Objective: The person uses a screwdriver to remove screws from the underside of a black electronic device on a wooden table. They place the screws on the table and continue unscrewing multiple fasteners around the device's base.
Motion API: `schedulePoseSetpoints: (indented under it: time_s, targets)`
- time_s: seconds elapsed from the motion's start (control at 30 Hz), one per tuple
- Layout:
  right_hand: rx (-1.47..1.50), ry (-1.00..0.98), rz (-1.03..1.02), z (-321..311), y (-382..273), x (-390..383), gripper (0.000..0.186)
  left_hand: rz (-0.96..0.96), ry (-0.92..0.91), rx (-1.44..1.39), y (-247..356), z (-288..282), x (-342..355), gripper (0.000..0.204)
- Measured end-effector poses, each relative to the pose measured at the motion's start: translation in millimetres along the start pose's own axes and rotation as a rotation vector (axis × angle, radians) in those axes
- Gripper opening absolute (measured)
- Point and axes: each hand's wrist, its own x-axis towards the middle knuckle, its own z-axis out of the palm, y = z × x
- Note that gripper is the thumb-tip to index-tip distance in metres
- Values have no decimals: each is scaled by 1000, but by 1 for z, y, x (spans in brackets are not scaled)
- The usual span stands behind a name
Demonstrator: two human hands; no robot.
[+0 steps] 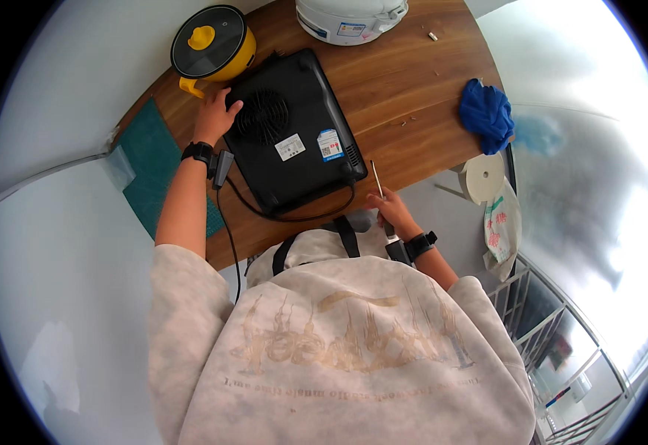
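A black induction cooker lies upside down on the wooden table, its round fan grille and two labels facing up. At its left edge rests my left hand, thumb and fingers apart, touching the casing near the grille. My right hand is closed around a screwdriver beside the cooker's near right corner. The metal shaft points up and away, apart from the cooker; fingers cover part of the handle. A black power cord curves along the cooker's near side toward my left wrist.
A yellow electric pot with a dark lid stands behind my left hand. Behind the cooker is a white appliance. A green cutting mat lies left, a blue cloth at the right edge. Small loose bits lie on the table.
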Motion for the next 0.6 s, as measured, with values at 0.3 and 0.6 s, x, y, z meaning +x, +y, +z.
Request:
schedulePoseSetpoints:
  time_s: [0.3,0.6]
  targets:
    - [76,-90,-84,17,-16,28,23,-112,34,45,-15,5,-56,66]
    - [71,27,-159,-6,-41,89,33,-293,6,-162,-59,24,-116,73]
